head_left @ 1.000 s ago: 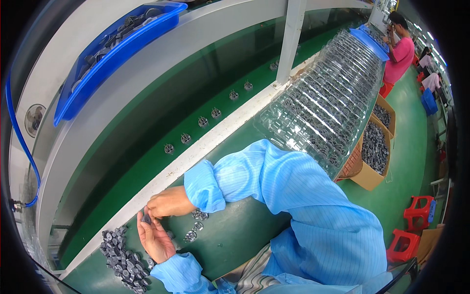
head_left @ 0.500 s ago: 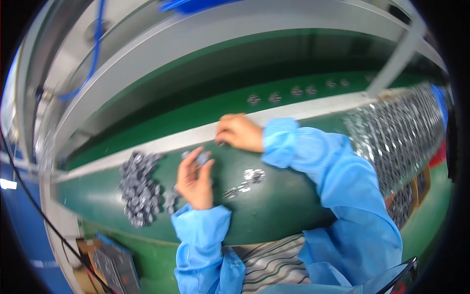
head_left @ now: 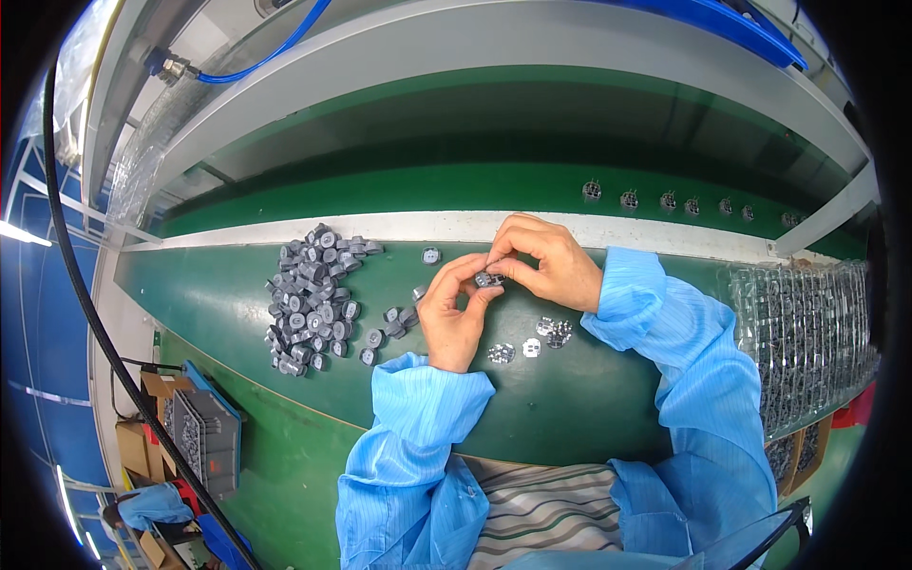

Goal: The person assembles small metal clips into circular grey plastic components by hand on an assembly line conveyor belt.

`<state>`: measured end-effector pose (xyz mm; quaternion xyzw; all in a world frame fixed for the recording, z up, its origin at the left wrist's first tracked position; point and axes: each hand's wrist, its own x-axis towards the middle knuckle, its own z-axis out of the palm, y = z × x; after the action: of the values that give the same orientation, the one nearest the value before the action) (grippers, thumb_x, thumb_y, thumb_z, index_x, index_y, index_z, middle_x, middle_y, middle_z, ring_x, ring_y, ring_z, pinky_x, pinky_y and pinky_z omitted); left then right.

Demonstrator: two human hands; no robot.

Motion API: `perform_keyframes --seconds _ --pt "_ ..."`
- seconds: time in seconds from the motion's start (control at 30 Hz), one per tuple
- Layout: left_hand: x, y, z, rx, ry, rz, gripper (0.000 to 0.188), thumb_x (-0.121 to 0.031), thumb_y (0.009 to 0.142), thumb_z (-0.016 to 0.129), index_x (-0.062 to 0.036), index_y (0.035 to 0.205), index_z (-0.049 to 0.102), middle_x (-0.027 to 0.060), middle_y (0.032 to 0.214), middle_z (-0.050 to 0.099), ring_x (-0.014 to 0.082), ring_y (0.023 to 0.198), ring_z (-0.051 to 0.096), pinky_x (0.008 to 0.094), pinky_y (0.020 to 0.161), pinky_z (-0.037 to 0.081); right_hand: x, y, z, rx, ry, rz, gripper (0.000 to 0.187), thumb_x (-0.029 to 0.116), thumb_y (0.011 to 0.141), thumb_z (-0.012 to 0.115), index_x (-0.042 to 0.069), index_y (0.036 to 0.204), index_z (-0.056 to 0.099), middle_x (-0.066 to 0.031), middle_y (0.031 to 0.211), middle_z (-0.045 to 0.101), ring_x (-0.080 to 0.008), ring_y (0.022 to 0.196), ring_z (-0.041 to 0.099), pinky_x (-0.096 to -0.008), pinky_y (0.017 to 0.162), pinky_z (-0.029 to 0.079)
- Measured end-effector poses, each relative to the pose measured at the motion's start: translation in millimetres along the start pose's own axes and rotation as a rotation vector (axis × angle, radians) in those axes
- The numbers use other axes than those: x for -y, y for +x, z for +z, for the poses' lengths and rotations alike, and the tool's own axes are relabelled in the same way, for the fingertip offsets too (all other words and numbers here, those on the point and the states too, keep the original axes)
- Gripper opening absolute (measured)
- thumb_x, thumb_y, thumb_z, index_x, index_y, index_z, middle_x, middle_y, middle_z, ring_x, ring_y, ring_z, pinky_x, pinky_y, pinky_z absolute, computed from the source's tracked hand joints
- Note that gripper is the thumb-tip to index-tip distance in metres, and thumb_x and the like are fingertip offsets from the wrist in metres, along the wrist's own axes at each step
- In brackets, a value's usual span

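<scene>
My left hand (head_left: 454, 312) and my right hand (head_left: 548, 258) meet over the green bench, fingertips pinched round one small dark round part (head_left: 488, 279). It shows metallic bits on top; the fingers hide some of it. Just below the hands lie a few small round circuit boards, among them a speckled one (head_left: 502, 353), a white one (head_left: 531, 348) and a darker cluster (head_left: 555, 331). Left of my left hand are several loose grey plastic caps (head_left: 375, 338). One more cap (head_left: 431, 255) lies beyond its fingers. Further left spreads a big heap of such caps (head_left: 313, 299).
Beyond the white rail (head_left: 418, 226), a row of small assemblies (head_left: 630, 199) stands on a green belt (head_left: 532, 185). Clear plastic trays (head_left: 803, 332) are stacked at the right. A grey crate (head_left: 209, 442) stands on the floor at lower left. A black cable (head_left: 90, 323) hangs at the left.
My hands were apart and have come together on one part. My right hand has left the rail's edge. The view has shifted, so the whole bench sits differently in the picture.
</scene>
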<state>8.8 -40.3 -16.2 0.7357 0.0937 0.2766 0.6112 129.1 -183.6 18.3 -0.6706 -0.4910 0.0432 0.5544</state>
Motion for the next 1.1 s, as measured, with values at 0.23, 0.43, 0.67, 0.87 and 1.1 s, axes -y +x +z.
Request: perform_keyframes --seconds 0.23,0.43,0.67,0.87,1.1 --pt "-13.2 -0.3 2.2 0.032 0.061 -0.023 0.055 0.012 0.077 0.074 -0.0018 0.128 0.058 0.0086 0.110 0.074 0.0096 0.079 0.060 0.0252 0.078 0.052 2.4 0.5 -2.8 -0.011 -0.242 -0.227 0.013 0.003 0.078 0.076 0.002 0.086 0.066 -0.0094 0.087 0.063 -0.0281 0.083 0.062 -0.0385 0.070 0.051" --pt "-4.4 -2.4 1.5 0.027 0.099 -0.007 0.054 0.010 0.078 0.075 -0.0022 0.127 0.058 0.0090 0.110 0.075 0.0103 0.082 0.063 0.0271 0.080 0.053 4.2 -1.4 0.3 -0.002 -0.287 -0.219 0.016 0.003 0.077 0.075 0.002 0.089 0.064 -0.0103 0.086 0.061 -0.0311 0.083 0.061 -0.0396 0.071 0.050" --pt "-4.7 -5.3 -1.3 -0.045 0.411 0.263 0.054 -0.003 0.075 0.083 -0.0043 0.123 0.061 0.0079 0.110 0.075 0.0242 0.105 0.065 0.0374 0.096 0.046 5.0 -3.8 5.4 0.059 0.172 0.289 0.015 0.007 0.088 0.071 0.001 0.099 0.062 -0.0109 0.086 0.067 -0.0257 0.082 0.069 -0.0373 0.072 0.054" --pt "-7.5 8.5 -10.4 -0.109 0.955 0.323 0.065 -0.022 0.080 0.082 -0.0036 0.135 0.052 0.0188 0.140 0.048 0.0385 0.129 0.045 0.0506 0.108 0.032 -58.7 5.4 -34.5 -0.171 -0.701 -0.052 0.011 0.008 0.082 0.073 0.003 0.090 0.067 -0.0104 0.085 0.068 -0.0302 0.087 0.062 -0.0429 0.076 0.050" --pt "13.6 7.8 -23.6 0.025 1.233 0.132 0.059 -0.025 0.083 0.079 -0.0061 0.134 0.058 0.0147 0.131 0.056 0.0333 0.124 0.051 0.0504 0.103 0.035 -77.8 2.0 -55.6 -0.176 -1.173 0.044 0.011 0.014 0.079 0.075 0.008 0.088 0.075 -0.0075 0.101 0.067 -0.0281 0.098 0.057 -0.0433 0.077 0.046"
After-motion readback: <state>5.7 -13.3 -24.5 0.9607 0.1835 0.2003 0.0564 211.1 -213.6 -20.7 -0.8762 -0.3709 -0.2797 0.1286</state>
